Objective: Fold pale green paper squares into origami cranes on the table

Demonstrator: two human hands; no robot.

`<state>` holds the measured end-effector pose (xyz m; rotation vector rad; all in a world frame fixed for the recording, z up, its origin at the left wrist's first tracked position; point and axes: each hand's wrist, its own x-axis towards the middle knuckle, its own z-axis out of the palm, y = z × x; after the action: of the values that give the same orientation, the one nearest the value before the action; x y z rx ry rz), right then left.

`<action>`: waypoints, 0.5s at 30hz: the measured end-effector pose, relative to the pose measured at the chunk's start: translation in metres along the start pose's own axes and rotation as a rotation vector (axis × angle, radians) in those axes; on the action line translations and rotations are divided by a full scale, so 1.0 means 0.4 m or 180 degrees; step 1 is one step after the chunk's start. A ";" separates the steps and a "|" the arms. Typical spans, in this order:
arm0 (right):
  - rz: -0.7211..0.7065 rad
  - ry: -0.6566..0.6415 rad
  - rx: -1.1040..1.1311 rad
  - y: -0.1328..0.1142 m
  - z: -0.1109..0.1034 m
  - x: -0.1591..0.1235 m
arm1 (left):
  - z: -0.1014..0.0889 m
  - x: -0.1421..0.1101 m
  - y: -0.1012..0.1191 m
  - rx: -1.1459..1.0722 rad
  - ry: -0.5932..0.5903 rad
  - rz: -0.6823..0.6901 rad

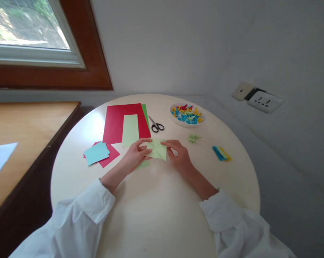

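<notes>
A small pale green folded paper (157, 149) sits just above the round cream table (156, 208) between both hands. My left hand (136, 154) pinches its left edge with thumb and fingers closed on it. My right hand (178, 154) grips its right edge, fingers curled over the fold. Another pale green piece (143, 165) lies partly under my left hand.
A red sheet (116, 120) with a pale green strip (130, 129) and a green sheet beneath lies behind. Black scissors (156, 125), a white dish of paper cranes (188, 114), a green crane (194, 138), blue-yellow paper (221, 153), light blue square (96, 153).
</notes>
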<state>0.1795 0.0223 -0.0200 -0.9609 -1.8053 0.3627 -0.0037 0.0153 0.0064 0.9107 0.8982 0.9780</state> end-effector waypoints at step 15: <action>-0.0250 -0.0497 -0.0124 -0.005 0.002 -0.007 | 0.001 0.001 -0.015 0.1157 -0.0034 0.0483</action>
<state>0.1783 0.0192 -0.0211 -0.9064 -1.9923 0.3629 -0.0015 0.0140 0.0009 1.3062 1.0284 0.9529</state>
